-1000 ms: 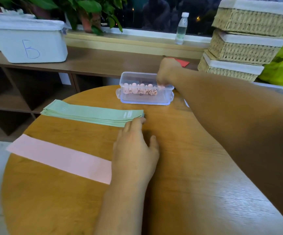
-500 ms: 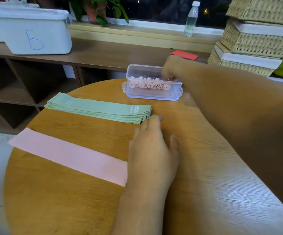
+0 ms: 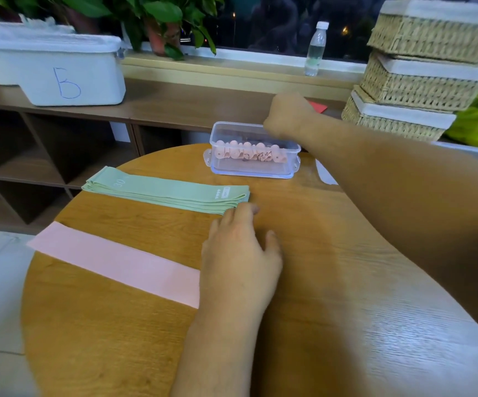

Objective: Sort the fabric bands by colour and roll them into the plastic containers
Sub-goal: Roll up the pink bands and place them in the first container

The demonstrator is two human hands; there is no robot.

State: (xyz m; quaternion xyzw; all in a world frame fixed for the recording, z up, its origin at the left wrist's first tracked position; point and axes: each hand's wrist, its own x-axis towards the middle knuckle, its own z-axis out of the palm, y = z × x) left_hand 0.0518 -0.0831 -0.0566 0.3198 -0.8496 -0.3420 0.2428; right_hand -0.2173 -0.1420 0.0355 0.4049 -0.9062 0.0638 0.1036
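On the round wooden desk (image 3: 332,296) a single pink band (image 3: 117,263) lies flat and stretched out, its left end hanging just past the desk's edge and its right end under the left hand (image 3: 240,253). That hand rests palm down with fingers loosely spread and closed on nothing, its fingertips touching the near right corner of a stack of green bands (image 3: 163,193), which lies flat just behind the pink one. Farther back stands a clear plastic container (image 3: 253,151) holding a row of rolled pink bands (image 3: 249,152). The right hand (image 3: 288,116) reaches across to the container's far right rim, curled into a loose fist seen from behind; whether it grips anything cannot be told. Behind the desk, a long shelf carries a white bin marked "B" (image 3: 60,73), a water bottle (image 3: 315,50) and stacked wicker baskets (image 3: 421,73)
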